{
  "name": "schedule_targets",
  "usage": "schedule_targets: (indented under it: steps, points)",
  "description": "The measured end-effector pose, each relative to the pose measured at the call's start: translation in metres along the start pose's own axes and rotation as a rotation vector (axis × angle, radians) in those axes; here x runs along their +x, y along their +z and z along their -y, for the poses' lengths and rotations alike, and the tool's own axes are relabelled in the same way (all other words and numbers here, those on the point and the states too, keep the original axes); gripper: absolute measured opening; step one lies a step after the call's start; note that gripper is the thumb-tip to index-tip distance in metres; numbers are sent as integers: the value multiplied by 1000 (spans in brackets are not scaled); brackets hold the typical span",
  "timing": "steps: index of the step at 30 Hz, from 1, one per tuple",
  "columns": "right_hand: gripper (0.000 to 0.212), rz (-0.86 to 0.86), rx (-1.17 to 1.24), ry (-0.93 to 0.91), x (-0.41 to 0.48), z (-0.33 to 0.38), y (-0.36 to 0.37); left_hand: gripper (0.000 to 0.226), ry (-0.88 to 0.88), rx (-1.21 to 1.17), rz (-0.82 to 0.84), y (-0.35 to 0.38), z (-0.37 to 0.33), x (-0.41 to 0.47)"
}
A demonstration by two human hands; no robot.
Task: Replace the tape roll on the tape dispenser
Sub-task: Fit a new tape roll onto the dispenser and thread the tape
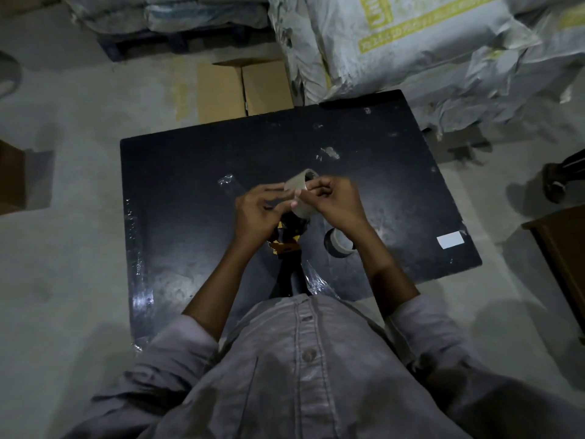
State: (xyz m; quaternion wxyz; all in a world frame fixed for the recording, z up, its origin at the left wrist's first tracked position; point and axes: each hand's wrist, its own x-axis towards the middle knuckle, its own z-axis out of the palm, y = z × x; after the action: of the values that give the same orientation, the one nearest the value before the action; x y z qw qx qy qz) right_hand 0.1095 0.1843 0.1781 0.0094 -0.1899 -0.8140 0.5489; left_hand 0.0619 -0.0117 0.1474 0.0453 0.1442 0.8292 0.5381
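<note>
I hold a pale tape roll (300, 185) up above the black table (190, 185). My right hand (335, 201) grips the roll from the right, thumb on its outer face. My left hand (258, 210) pinches at the roll's left side with its fingertips. Below my hands lies the tape dispenser (286, 245), black with yellow-orange parts, its handle pointing toward me and partly hidden by my left wrist. A second tape roll (338, 245) lies flat on the table just right of the dispenser, half covered by my right forearm.
Scraps of clear tape (327, 153) stick to the table top, and a white label (450, 239) lies near its right edge. A cardboard box (243, 87) stands behind the table. Large woven sacks (427, 49) are piled at the back right. A wooden cabinet (563, 248) stands at right.
</note>
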Motion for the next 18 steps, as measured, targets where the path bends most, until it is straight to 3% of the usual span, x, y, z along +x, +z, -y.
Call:
schedule_targets:
  steps: [6, 11, 18]
  points:
    - [26, -9, -28, 32, 2, -4, 9, 17, -5, -32, -19, -6, 4, -1]
    - [24, 178, 94, 57, -1, -1, -5, 13, 46, 13, -48, -5, 9, 1]
    - [37, 214, 95, 81, -6, 0, -3, 8, 10, 37, 55, -7, 17, 5]
